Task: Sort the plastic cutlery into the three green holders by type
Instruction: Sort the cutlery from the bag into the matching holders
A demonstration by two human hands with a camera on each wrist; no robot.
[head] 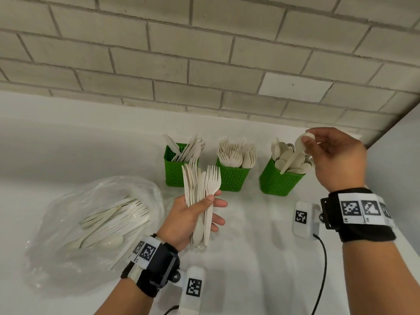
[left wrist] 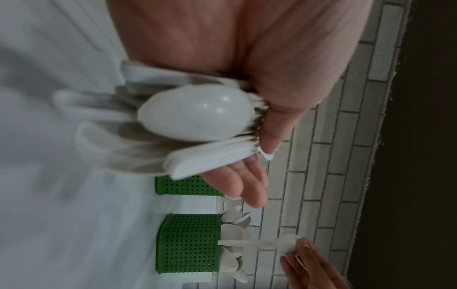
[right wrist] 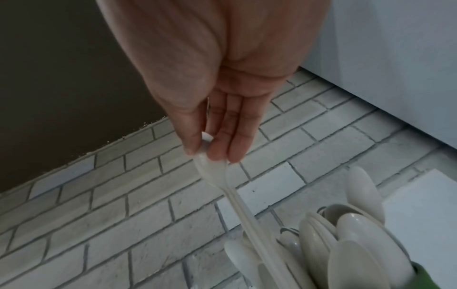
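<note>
Three green holders stand in a row near the wall: the left holder (head: 174, 171) has knives, the middle holder (head: 231, 178) forks, the right holder (head: 278, 181) spoons. My right hand (head: 336, 155) pinches a white spoon (head: 295, 153) by its bowl, handle pointing down into the spoon holder (right wrist: 425, 273). The pinched spoon (right wrist: 222, 181) shows in the right wrist view too. In front of the left and middle holders my left hand (head: 197, 217) grips a mixed bundle of cutlery (head: 202, 192), forks upward. A spoon bowl (left wrist: 197, 115) sticks out of the bundle's lower end.
A clear plastic bag (head: 91, 226) with several loose forks and spoons lies on the white counter (head: 250, 258) at the left. A brick wall (head: 204, 64) rises behind the holders. A black cable (head: 322, 269) runs down from my right wrist.
</note>
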